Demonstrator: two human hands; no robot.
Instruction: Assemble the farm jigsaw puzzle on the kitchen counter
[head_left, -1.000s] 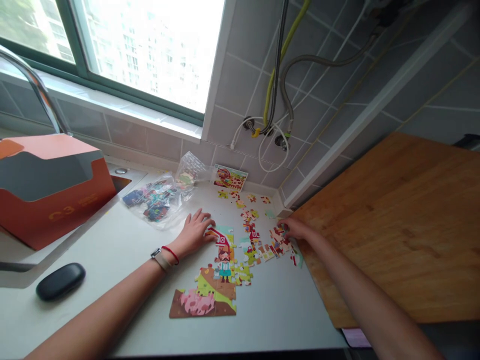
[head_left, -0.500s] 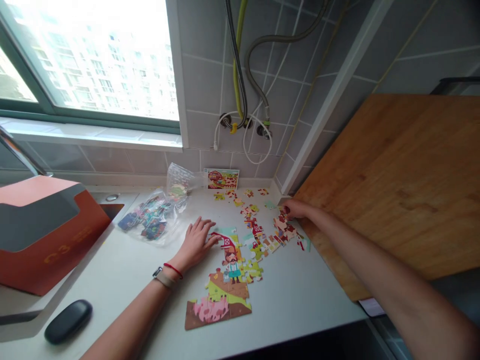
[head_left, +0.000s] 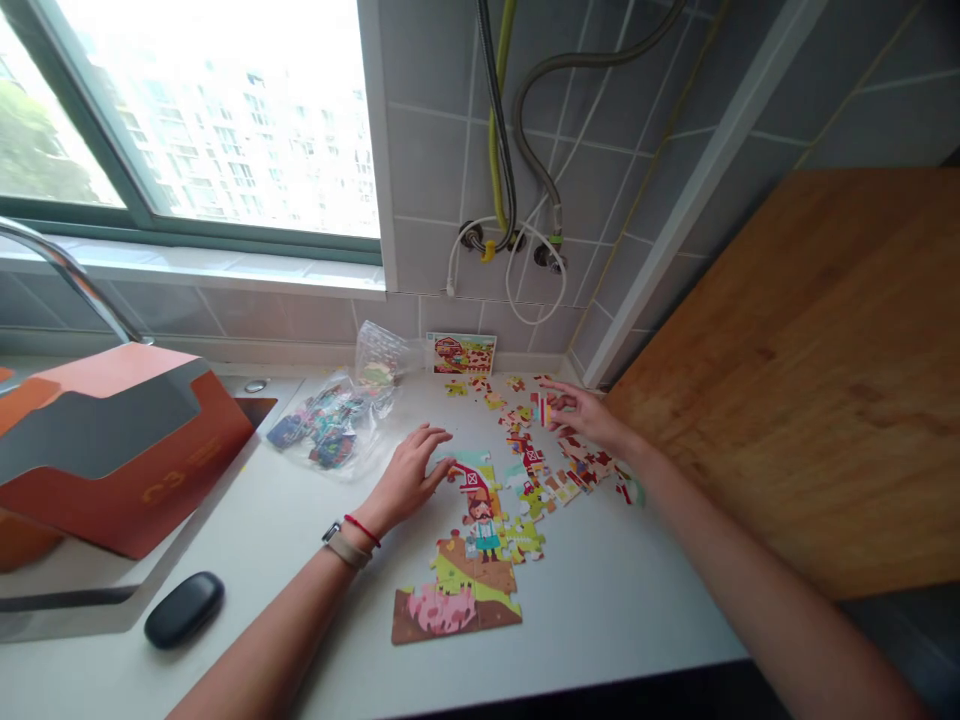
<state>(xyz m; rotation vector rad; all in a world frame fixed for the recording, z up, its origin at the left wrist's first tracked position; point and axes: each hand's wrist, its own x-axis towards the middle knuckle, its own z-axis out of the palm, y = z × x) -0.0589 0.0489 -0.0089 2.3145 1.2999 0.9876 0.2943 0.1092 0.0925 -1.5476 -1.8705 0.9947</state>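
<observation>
A red-and-white jigsaw piece [head_left: 541, 409] is between the thumb and fingers of my right hand [head_left: 579, 412], raised over the loose pieces. My left hand [head_left: 411, 478] lies with its fingers stretched out, the tips by the upper left edge of the partly joined jigsaw puzzle [head_left: 480, 575]. That puzzle shows a farmer figure, a pink pig and a bit of red barn. Loose jigsaw pieces [head_left: 581, 465] are strewn to its right and behind it. A small picture card [head_left: 463, 354] of a farm scene leans against the wall at the back.
Left of the puzzle lies a clear plastic bag [head_left: 330, 425] with more pieces. An orange box [head_left: 127, 460] and a black oval case [head_left: 184, 610] stand at the left. A wooden board [head_left: 817, 400] borders the counter on the right. Hoses [head_left: 517, 130] hang on the tiled wall.
My right hand has come up and left from the pieces by the board, now holding a red-and-white jigsaw piece. My left hand stays by the puzzle. The view has shifted slightly.
</observation>
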